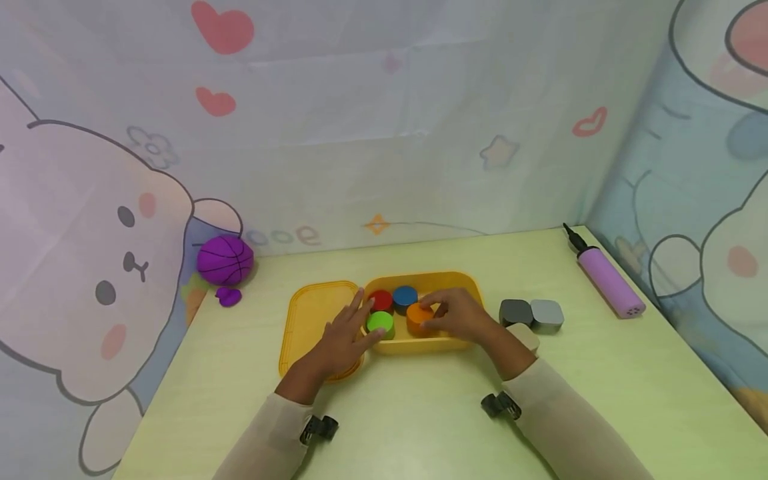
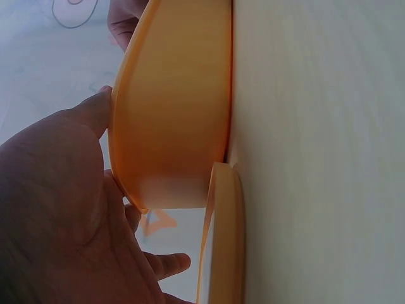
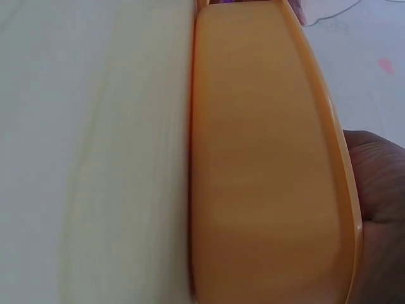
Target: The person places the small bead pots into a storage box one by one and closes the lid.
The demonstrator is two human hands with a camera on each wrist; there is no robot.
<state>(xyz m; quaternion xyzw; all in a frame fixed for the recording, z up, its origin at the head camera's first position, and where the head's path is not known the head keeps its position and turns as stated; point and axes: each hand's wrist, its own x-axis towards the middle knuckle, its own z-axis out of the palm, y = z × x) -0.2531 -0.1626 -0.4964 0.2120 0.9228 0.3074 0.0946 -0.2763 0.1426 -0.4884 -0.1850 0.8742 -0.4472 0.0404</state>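
A yellow open container [image 1: 420, 346] stands on the table with several round coloured pieces in it. My right hand [image 1: 461, 316] reaches over its near side and pinches an orange round piece [image 1: 415, 325] between thumb and fingers. Beside that piece are a red one [image 1: 381, 298], a blue one [image 1: 405, 296] and a light green one [image 1: 380, 322]. My left hand [image 1: 341, 341] rests on the container's left rim with its fingers spread, the thumb close to the green piece. In the left wrist view those fingers touch the container's edge [image 2: 171, 107]. The right wrist view hides the right fingertips behind the container wall [image 3: 266, 145].
A flat yellow lid [image 1: 315, 313] lies left of the container, partly under my left hand. Right of it sit dark grey [image 1: 515, 311], light grey [image 1: 547, 315] and beige [image 1: 525, 335] blocks. Farther off are a purple ball [image 1: 225, 261], a small purple object [image 1: 228, 297] and a pink pump [image 1: 609, 280].
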